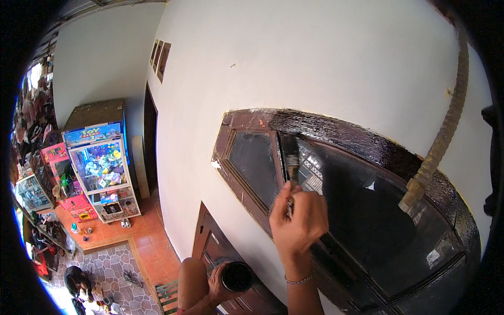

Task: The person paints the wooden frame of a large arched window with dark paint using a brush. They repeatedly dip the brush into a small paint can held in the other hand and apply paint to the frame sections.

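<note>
Right hand [298, 220] clamped the dark flat paintbrush [291, 160] against the brown wooden window frame's [336, 131] middle bar, left hand [216, 286] gripping a round black paint can [237, 276] below for dipping.

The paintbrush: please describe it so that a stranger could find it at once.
High on the white wall sits a dark window frame, partly glossy with black paint. The right hand holds the paintbrush against its centre bar. Its pale bristles stand out from the dark wood.

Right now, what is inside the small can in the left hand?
The can in the left hand shows only a dark, glossy inside, the same black as the wet coat on the window frame. How full it is cannot be seen.
</note>
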{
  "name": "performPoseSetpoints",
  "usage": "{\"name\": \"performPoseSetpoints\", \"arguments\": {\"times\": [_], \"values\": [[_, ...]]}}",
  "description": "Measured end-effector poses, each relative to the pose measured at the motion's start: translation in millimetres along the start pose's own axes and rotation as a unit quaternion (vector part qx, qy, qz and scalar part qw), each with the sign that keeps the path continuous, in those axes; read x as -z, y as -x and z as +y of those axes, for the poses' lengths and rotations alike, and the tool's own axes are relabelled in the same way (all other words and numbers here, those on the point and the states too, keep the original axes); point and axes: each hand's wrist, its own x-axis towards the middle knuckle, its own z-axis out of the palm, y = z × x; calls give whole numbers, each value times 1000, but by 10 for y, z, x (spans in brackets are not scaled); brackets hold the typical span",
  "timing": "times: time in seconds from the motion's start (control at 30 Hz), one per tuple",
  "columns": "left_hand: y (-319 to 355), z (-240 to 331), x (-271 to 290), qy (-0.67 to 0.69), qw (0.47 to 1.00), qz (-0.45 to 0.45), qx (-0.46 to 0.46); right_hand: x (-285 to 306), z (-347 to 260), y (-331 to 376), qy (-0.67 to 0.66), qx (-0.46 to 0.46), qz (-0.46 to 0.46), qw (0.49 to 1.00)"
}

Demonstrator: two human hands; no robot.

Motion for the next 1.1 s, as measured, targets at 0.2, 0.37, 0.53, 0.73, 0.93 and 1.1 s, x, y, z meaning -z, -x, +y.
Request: {"name": "performPoseSetpoints", "arguments": {"times": [0.2,0.37,0.53,0.73,0.93,1.1], "values": [[-3,26,19,11,1000,2,9,-73,78,-77,31,-8,-4,999],[19,-53,-70,52,997,31,41,18,19,-4,28,-11,15,999],[51,-62,-65,45,998,16,48,-145,-19,-23,-5,-3,-55,998],[73,-83,-61,31,999,17,10,-19,66,19,44,-10,35,998],[63,-134,-38,22,999,-41,23,-178,-19,-2,11,12,-30,999],[57,-105,-17,11,1000,-2,-3,-103,81,-23,43,-6,57,997]]}}
